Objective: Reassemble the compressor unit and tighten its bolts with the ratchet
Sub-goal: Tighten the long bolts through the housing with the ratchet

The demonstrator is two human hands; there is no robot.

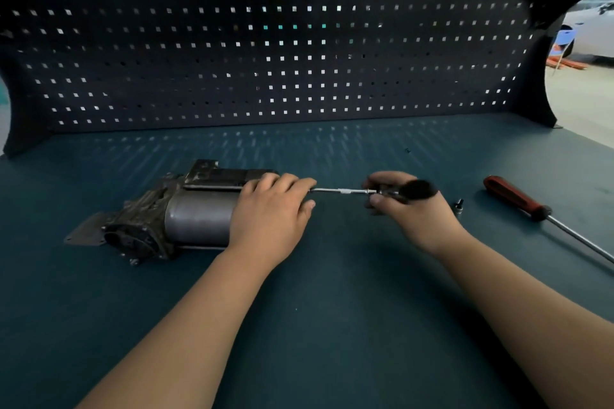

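compressor unit (196, 212) on bench (332, 309), body looks joined | left hand (272, 212) clasps its right end | right hand (408, 209) grips ratchet (345, 191), extension reaching that end | tightening likely underway, unfinished: loose bolt (459, 203) lies right of unit

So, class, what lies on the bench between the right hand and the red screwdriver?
One small metal piece, perhaps a bolt or socket, sits on the bench between the right hand and the screwdriver, touching neither. Head view.
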